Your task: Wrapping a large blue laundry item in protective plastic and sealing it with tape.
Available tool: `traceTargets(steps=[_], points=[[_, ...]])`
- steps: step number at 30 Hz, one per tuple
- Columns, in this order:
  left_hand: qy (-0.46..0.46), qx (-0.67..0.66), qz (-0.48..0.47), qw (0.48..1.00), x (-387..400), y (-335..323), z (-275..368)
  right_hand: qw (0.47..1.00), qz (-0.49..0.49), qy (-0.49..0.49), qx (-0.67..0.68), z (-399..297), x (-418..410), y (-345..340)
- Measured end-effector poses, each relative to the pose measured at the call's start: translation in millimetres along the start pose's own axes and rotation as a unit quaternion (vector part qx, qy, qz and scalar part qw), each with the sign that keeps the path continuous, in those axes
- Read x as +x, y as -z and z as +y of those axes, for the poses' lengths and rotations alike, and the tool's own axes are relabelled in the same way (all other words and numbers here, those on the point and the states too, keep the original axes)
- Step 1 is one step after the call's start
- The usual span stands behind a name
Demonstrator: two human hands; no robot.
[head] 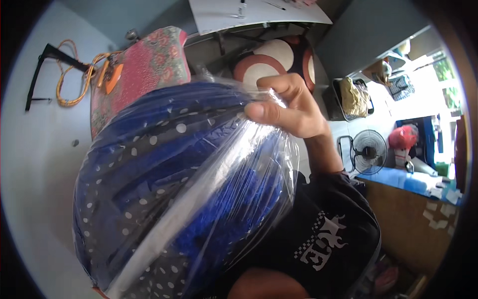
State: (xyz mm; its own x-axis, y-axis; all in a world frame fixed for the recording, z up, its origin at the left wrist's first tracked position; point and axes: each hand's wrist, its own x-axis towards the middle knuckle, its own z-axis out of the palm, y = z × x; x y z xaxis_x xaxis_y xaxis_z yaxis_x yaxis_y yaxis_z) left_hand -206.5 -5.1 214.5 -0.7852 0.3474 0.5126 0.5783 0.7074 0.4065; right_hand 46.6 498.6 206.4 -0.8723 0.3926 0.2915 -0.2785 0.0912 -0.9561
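Note:
A large clear plastic bag (220,168) fills the middle of the view, held up close before my chest. Folded blue fabric (145,168) and dark fabric with white dots (129,215) show through its shiny, wrinkled film. My right hand (291,108) pinches the gathered film at the bag's upper right, thumb towards me and fingers curled behind. A pale band of film or glare runs from this grip down to the lower left. My left hand is out of view; the bag may be covering it.
Ahead left, an orange clothes iron (113,77) rests on a floral-covered ironing board (149,56) beside a coiled cord (74,95). A white table (224,17) stands at the top, a circle-patterned cushion (276,56) below it. At right are a fan (369,152) and a filled bin (330,101).

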Motion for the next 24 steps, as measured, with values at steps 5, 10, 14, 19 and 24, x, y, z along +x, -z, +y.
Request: traceTargets(steps=[5, 10, 14, 19, 24], points=[[-0.044, -0.01, 0.037, 0.998, -2.9, -12.7, 57.0, 0.996, 0.071, -0.026, 0.05, 3.5, -46.6, 41.7], [-0.073, 0.001, 0.1, 0.992, -30.0, -18.5, 141.2, 0.976, 0.173, -0.048, 0.121, 12.3, -90.5, 98.9], [-0.091, 0.02, 0.158, 0.983, -67.1, -37.5, 232.2, 0.975, 0.166, -0.058, 0.137, 27.5, -135.4, 176.7], [-0.161, -0.031, 0.157, 0.974, -82.3, -138.7, 441.8, 0.933, 0.267, -0.149, 0.188, 63.7, -204.0, 285.8], [0.296, -0.444, 0.024, 0.846, -68.5, -204.8, 452.2, 0.891, 0.36, -0.12, 0.25, 38.2, -209.9, 371.6]])
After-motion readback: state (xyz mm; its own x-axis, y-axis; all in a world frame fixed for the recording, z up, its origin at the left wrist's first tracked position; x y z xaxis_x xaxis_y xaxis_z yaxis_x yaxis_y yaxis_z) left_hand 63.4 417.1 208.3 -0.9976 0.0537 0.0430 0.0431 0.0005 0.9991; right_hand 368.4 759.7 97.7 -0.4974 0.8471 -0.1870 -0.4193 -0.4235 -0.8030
